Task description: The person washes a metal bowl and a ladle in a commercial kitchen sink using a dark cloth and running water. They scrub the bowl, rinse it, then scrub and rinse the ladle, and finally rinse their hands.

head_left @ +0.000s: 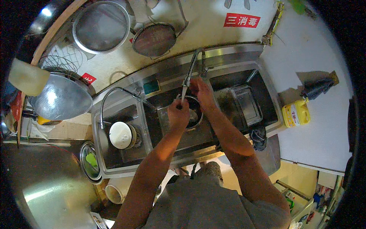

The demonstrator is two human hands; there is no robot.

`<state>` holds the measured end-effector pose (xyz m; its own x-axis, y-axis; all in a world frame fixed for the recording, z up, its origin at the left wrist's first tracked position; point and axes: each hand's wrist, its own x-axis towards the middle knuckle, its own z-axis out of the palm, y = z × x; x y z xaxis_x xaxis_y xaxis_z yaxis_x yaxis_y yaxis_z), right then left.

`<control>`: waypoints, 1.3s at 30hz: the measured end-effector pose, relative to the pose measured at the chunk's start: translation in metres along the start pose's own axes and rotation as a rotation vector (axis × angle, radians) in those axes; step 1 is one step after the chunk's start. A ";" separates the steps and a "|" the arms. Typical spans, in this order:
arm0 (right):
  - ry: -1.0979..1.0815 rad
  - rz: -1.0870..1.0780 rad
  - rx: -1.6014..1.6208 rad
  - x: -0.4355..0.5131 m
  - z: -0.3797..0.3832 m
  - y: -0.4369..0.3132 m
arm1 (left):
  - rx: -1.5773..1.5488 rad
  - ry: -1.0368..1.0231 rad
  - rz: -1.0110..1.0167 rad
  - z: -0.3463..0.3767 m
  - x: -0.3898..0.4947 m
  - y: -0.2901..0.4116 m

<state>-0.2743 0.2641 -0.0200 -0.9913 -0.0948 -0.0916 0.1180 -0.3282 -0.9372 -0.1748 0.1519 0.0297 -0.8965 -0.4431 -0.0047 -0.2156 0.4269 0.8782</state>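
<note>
Water runs from the coiled spring faucet (191, 68) over the middle basin of a steel sink (183, 146). My left hand (178, 111) is at the stream with its fingers curled; whether something small is between them cannot be told. My right hand (202, 93) is raised beside the faucet's spout, its fingertips partly hidden behind the spout and blurred. Below both hands sits a round metal pot (197, 121) in the middle basin, partly covered by my left hand.
A white bowl (120, 135) stands in the left basin under a curved faucet (102, 111). The right basin holds a rectangular clear container (250, 106). A yellow jug (296, 114) is to the right. Strainers (101, 27) and a metal wok (61, 97) are at the back left.
</note>
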 end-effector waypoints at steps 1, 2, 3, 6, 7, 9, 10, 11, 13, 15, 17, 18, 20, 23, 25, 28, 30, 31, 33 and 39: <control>0.055 0.112 -0.004 -0.005 -0.011 0.021 | -0.008 0.039 0.052 -0.002 -0.004 0.006; 0.064 0.166 0.034 -0.011 -0.024 0.050 | -0.016 0.083 0.114 -0.005 -0.007 0.010; 0.124 0.313 -0.060 -0.021 -0.039 0.086 | -0.019 0.065 0.086 -0.009 -0.011 0.013; -0.012 0.387 -0.331 -0.060 -0.075 0.210 | 0.027 0.032 0.086 -0.020 -0.015 0.015; -0.082 0.276 -0.409 -0.069 -0.081 0.247 | 0.080 0.021 0.116 -0.024 -0.015 0.014; -0.206 0.060 -0.660 -0.086 -0.085 0.296 | 0.097 -0.037 0.070 -0.029 -0.015 0.014; -0.226 -0.008 -0.834 -0.091 -0.082 0.307 | 0.063 -0.086 -0.011 -0.031 -0.015 0.014; -0.251 -0.044 -1.056 -0.102 -0.076 0.310 | 0.024 -0.112 -0.075 -0.031 -0.015 0.016; -0.227 0.008 -1.071 -0.103 -0.053 0.294 | 0.142 -0.080 -0.055 -0.030 -0.013 0.020; -0.141 0.076 -0.972 -0.093 -0.020 0.261 | 0.188 -0.107 -0.070 -0.025 -0.009 0.024; -0.033 0.127 -0.826 -0.082 0.011 0.225 | 0.152 -0.193 -0.113 -0.018 -0.004 0.023; 0.020 0.144 -0.760 -0.074 0.026 0.209 | 0.105 -0.164 -0.074 -0.015 -0.002 0.019; 0.100 0.163 -0.619 -0.065 0.045 0.178 | 0.001 -0.080 0.054 -0.007 -0.003 0.004; 0.167 0.173 -0.455 -0.056 0.055 0.143 | -0.019 -0.083 0.020 0.006 0.002 -0.028; 0.192 0.178 -0.373 -0.056 0.056 0.127 | 0.013 -0.067 -0.007 0.016 0.005 -0.051; 0.220 0.183 -0.301 -0.061 0.055 0.115 | -0.020 -0.026 0.144 0.035 0.018 -0.071; 0.242 0.175 -0.282 -0.066 0.059 0.115 | 0.049 0.059 0.350 0.048 0.023 -0.073; 0.255 0.168 -0.283 -0.070 0.061 0.117 | 0.149 0.129 0.469 0.053 0.023 -0.072; 0.273 0.159 -0.288 -0.075 0.065 0.121 | 0.122 0.137 0.537 0.056 0.020 -0.068; 0.313 0.121 -0.307 -0.082 0.071 0.127 | 0.123 -0.027 0.267 0.032 0.009 -0.056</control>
<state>-0.1742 0.1635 -0.1079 -0.9470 0.1889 -0.2597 0.2580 -0.0340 -0.9655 -0.1834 0.1489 -0.0350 -0.9375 -0.2814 0.2047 -0.0144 0.6191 0.7852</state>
